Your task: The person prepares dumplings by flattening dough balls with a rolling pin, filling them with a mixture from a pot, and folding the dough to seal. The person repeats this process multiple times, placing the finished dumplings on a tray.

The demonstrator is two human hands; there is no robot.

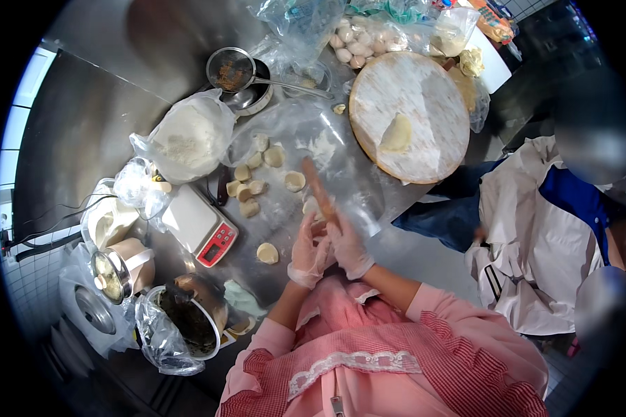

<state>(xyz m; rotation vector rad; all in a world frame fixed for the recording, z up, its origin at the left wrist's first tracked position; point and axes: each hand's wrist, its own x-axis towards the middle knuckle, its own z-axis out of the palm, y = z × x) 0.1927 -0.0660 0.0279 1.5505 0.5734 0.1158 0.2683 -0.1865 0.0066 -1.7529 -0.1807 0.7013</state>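
My left hand (311,253), in a clear glove, is at the table's front edge, fingers bent beside a pale dough piece (311,207); whether it grips the dough is unclear. Close on its right, my gloved right hand (348,245) holds the near end of a wooden rolling pin (318,187), which points away and to the left. Flattened dough rounds (295,181) and several small dough pieces (243,193) lie left of the pin on the floured steel table. One more dough round (267,253) lies nearer me. A folded dough piece (396,134) rests on a round floured board (422,99).
At left are a bag-lined bowl of flour (185,138), a digital scale (201,224), a lidded pot (115,271) and a tub of dark filling (188,323). A strainer (232,69) and bagged eggs (357,44) are behind. A co-worker (532,234) is at right.
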